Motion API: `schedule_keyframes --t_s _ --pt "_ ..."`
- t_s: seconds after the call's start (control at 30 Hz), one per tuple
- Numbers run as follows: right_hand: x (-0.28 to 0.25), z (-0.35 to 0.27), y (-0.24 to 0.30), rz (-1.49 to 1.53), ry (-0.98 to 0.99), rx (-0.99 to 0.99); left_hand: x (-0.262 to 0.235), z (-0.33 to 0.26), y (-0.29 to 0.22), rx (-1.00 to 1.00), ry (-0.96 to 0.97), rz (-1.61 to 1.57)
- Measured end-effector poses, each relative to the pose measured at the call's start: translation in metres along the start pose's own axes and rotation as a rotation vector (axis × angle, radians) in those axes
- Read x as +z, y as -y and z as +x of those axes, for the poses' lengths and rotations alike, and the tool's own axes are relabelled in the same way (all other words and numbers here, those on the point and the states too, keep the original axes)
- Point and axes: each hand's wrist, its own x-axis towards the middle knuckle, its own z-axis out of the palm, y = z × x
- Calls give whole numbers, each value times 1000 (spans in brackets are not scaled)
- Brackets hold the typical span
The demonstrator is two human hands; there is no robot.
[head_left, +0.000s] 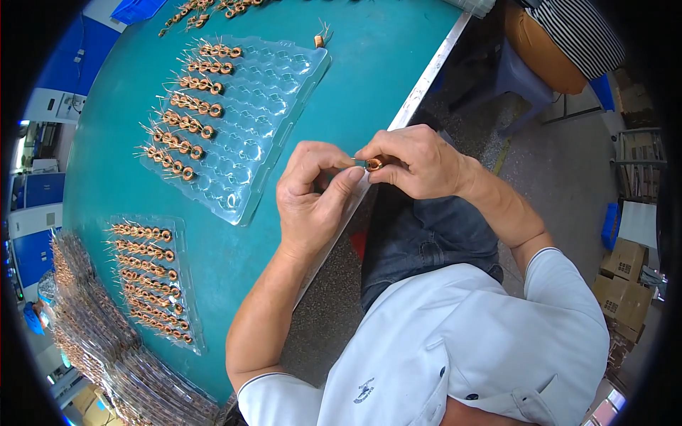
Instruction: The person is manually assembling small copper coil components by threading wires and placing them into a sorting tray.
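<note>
Tray (264, 117) part-filled with copper coils (186, 122); right hand (420, 162) pinching another coil (374, 165), left hand (312, 195) pinching its end

The green table (383, 71) bore a part-filled clear tray (249, 142) toward the far left, a full tray (182, 245) at near left beside piled trays (117, 341), one copper coil (319, 42) by the first tray's far right corner, and loose coils (233, 9) farther away.
</note>
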Motion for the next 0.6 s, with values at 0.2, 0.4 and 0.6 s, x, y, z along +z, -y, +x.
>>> schedule_keyframes --t_s 0.2,0.4,0.6 --pt "8 4 7 8 21 -13 -2 -2 -2 -159 -79 -221" --pt "20 -1 12 77 -189 82 -5 0 0 -181 -179 -289" --pt "43 -11 2 116 -544 128 -4 0 -7 -249 -16 -74"
